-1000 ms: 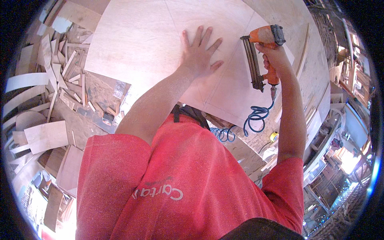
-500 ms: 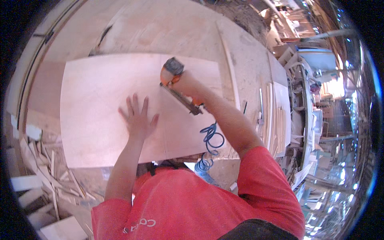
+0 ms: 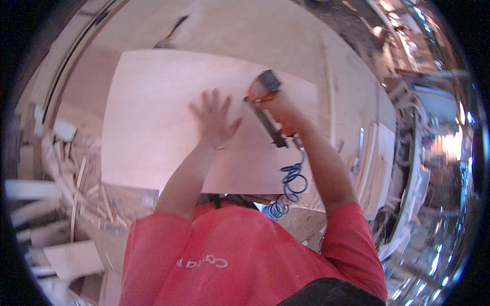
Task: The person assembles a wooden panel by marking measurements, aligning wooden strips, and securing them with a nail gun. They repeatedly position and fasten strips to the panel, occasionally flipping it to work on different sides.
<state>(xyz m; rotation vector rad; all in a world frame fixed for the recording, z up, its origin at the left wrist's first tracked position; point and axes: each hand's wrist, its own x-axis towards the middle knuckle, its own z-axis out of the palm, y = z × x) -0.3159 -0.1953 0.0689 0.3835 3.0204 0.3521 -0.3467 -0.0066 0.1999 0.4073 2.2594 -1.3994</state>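
Note:
A large pale plywood sheet [image 3: 148,117] lies flat on the workbench in front of me. My left hand [image 3: 215,122] rests on it palm down, fingers spread. My right hand [image 3: 279,109] grips an orange and black air nailer [image 3: 266,85] by its handle. The nailer's long dark magazine slants toward me over the right part of the sheet. Whether its nose touches the wood I cannot tell. From its handle end a coiled blue air hose [image 3: 291,186] runs down over the sheet's near edge.
Long wood strips [image 3: 371,163] lie at the right of the workbench [image 3: 245,30]. Scrap wood [image 3: 76,188] is heaped on the floor at the left, with a pale board [image 3: 75,259] nearer me. Farther right stands a cluttered, brightly lit area with a light blue panel [image 3: 436,104].
The view has shifted, so the sheet sits farther right and turned slightly. My left hand has come closer to the nailer, still flat on the sheet. My right hand keeps hold of the nailer.

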